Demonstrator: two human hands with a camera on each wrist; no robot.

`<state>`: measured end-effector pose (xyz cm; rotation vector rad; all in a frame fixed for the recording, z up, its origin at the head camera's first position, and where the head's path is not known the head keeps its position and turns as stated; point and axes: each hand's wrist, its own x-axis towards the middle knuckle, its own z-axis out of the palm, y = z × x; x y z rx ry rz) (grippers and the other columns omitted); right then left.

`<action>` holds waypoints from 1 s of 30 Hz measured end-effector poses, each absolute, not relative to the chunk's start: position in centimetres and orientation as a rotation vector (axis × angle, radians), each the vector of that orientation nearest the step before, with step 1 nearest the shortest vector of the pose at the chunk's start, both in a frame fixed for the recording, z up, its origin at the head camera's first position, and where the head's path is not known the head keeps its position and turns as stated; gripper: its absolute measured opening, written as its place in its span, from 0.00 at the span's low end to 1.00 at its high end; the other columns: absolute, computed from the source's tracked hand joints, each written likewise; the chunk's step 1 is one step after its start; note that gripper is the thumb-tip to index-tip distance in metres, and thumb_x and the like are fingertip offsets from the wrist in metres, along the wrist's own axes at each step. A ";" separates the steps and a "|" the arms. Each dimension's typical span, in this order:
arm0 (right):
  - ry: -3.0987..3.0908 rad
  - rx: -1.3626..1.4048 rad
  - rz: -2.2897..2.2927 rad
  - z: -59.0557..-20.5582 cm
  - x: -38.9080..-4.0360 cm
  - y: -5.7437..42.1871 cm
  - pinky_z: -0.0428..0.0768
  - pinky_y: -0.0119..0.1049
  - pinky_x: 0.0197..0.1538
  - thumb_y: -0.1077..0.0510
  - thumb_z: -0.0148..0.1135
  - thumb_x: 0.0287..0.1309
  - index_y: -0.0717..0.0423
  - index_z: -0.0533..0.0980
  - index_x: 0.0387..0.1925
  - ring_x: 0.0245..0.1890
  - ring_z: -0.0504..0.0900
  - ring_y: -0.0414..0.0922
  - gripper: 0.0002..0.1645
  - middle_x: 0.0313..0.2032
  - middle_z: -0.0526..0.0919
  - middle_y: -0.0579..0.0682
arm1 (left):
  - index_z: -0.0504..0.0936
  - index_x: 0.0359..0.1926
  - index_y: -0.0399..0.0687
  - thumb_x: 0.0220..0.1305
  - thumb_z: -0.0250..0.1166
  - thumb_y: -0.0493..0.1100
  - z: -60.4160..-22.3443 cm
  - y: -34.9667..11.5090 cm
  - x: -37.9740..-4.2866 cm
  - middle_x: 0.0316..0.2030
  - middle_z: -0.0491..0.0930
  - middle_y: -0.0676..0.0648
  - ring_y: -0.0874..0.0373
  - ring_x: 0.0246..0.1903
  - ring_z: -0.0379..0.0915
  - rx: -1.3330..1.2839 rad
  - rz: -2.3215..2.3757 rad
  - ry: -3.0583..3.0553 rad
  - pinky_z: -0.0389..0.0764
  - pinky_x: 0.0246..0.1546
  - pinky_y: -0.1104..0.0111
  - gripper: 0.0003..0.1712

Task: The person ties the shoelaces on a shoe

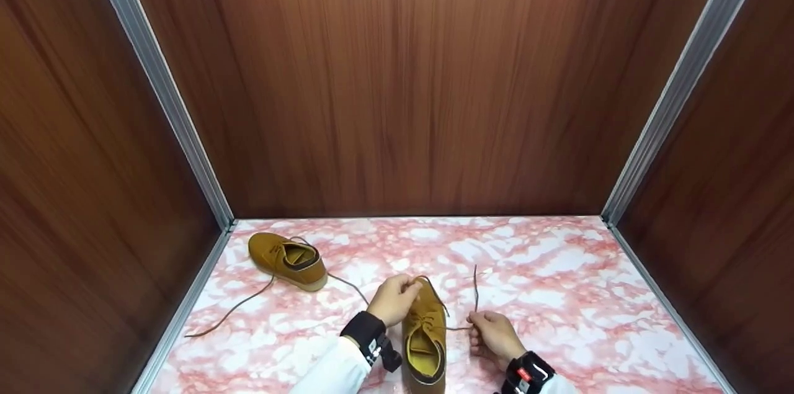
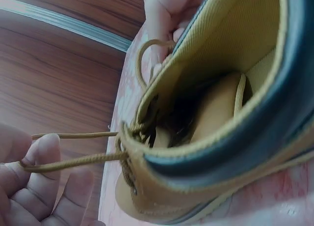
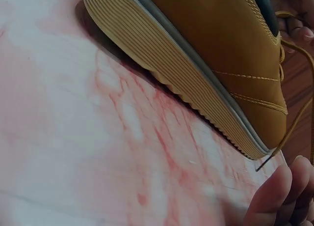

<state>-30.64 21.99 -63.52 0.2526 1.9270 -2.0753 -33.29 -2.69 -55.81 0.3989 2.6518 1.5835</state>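
Note:
A tan lace-up shoe [image 1: 425, 344] with a dark collar and yellow lining stands upright, toe pointing away. At its toe's left side, my left hand [image 1: 394, 299] pinches a brown shoelace [image 2: 78, 160]; the lace's free part arcs over the toe. Two strands run from those fingers to the eyelets in the left wrist view. To the shoe's right, my right hand [image 1: 496, 335] grips another length of lace [image 1: 458, 328] between thumb and fingers. It stretches sideways from the eyelets, and its loose end extends forward past the hand. The ribbed sole [image 3: 162, 83] rests on the surface.
A matching tan shoe [image 1: 288, 260] stands at the back left, laces [image 1: 232, 313] trailing out on both sides. The pink-and-white marbled tabletop [image 1: 558, 295] is bounded by wood-grain panels [image 1: 409, 84] and metal corner posts [image 1: 164, 80].

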 end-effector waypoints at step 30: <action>2.445 0.118 -1.820 -57.1 -32.9 22.7 0.80 0.32 0.22 0.52 0.59 0.65 0.60 0.77 0.32 0.16 0.73 0.39 0.13 0.18 0.73 0.46 | 0.84 0.45 0.46 0.68 0.55 0.41 -55.8 -2.8 -33.5 0.31 0.87 0.52 0.63 0.33 0.79 0.490 1.386 2.725 0.77 0.36 0.71 0.11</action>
